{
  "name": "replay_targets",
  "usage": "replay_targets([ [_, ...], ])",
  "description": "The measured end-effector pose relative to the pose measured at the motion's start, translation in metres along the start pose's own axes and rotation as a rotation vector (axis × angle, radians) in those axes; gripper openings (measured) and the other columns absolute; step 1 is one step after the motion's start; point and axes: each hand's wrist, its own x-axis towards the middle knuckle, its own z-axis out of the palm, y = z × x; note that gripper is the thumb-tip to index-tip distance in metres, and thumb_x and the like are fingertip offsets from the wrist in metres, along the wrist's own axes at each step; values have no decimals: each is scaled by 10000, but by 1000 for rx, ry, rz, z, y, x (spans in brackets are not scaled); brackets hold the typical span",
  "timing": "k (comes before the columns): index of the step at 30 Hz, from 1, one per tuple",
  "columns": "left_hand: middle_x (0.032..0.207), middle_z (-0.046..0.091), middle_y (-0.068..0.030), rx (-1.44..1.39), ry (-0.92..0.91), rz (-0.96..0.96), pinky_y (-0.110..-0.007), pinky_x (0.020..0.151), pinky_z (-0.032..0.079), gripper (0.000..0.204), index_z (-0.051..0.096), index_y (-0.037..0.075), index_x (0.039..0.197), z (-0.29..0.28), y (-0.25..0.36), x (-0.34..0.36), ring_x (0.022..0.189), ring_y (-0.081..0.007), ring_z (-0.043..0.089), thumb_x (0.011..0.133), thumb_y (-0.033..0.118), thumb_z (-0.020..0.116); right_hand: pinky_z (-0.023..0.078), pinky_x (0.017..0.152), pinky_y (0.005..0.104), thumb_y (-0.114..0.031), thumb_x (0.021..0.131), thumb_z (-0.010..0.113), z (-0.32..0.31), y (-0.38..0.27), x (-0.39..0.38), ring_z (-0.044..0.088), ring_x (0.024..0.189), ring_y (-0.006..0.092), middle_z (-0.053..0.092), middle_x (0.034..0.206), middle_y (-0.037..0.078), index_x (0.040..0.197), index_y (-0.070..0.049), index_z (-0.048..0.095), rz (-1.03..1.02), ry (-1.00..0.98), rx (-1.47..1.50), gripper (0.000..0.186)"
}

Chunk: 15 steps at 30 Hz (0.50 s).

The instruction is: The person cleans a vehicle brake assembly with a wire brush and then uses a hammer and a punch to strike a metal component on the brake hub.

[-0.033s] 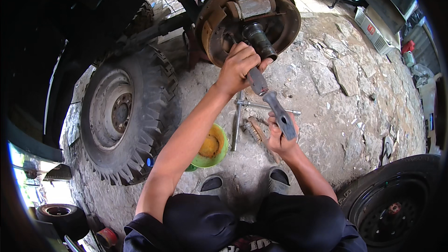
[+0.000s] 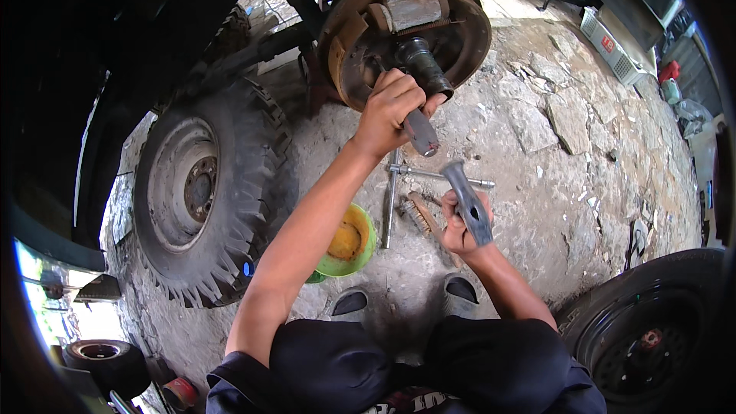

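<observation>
At upper centre of the frame, the left hand [image 2: 389, 111] grips a grey-handled tool [image 2: 419, 132] against the brake hub [image 2: 406, 31]. Below right, the right hand [image 2: 460, 222] is closed around a hammer [image 2: 468, 203], above a cross wrench [image 2: 414, 176] on the ground.

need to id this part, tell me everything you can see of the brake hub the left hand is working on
The brake hub is a round, rusty brown metal backing plate on the vehicle's axle, its drum off. A grey block sits at its top with curved shoes down the sides, and a dark spindle sticks out from its centre. It faces the person, just above the cracked stone ground. The left hand holds a grey tool against its lower part.
</observation>
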Motion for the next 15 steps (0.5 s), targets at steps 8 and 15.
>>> replay_targets([
  [8, 624, 492, -74, -9, 15, -12, -340, 564, 394, 315, 500, 35, 615, -1, 1, 1, 601, -245, 474, 716, -2, 796, 515, 533, 356, -16, 736, 635, 1, -8, 3, 649, 605, 303, 635, 792, 158, 987, 74, 604, -129, 39, 87, 269],
  [15, 617, 481, -77, -1, 39, -2, -338, 561, 389, 327, 490, 38, 611, 0, 4, 3, 599, -242, 471, 722, 1, 794, 486, 512, 342, -118, 852, 658, 2, -11, 12, 618, 579, 249, 608, 759, 109, 927, 13, 623, -82, 155, 20, 156],
])
